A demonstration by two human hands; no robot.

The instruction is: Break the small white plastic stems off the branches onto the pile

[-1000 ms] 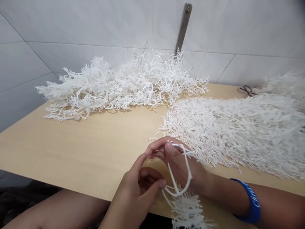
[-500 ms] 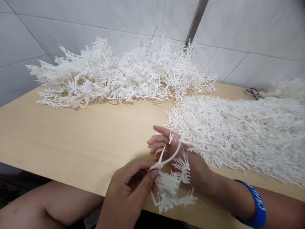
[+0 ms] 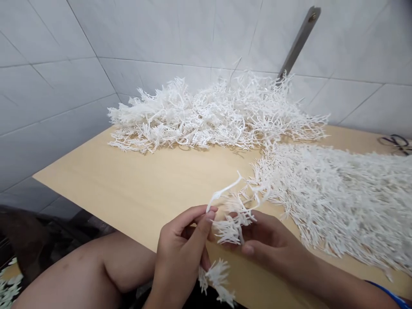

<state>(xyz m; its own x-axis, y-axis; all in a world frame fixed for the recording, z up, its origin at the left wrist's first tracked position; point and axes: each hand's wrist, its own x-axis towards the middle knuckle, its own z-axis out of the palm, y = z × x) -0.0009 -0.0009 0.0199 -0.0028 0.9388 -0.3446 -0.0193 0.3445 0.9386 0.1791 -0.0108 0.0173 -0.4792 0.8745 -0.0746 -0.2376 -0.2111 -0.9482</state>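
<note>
My left hand (image 3: pixel 182 251) pinches a white plastic sprig (image 3: pixel 229 229) between thumb and fingertips. The sprig has a thin curved stem pointing up and tufts of fine needle-like tips. Another white tuft (image 3: pixel 219 277) hangs below my left fingers; whether it joins the same piece I cannot tell. On the right side of the sprig, my right hand (image 3: pixel 278 240) is closed around a stem, thumb in front and fingers partly hidden behind the tufts. Both hands are above the front edge of the wooden table (image 3: pixel 135 184).
A tangled heap of white branching pieces (image 3: pixel 206 116) lies along the tiled wall. To the right spreads a dense pile of small white sprigs (image 3: pixel 341 197). Dark-handled scissors (image 3: pixel 397 143) lie at the far right. A metal bar (image 3: pixel 299 40) leans by the wall.
My right hand has turned from open, fingers stretched out, to closing on the sprig. My left hand still pinches white plastic. The view has shifted left.
</note>
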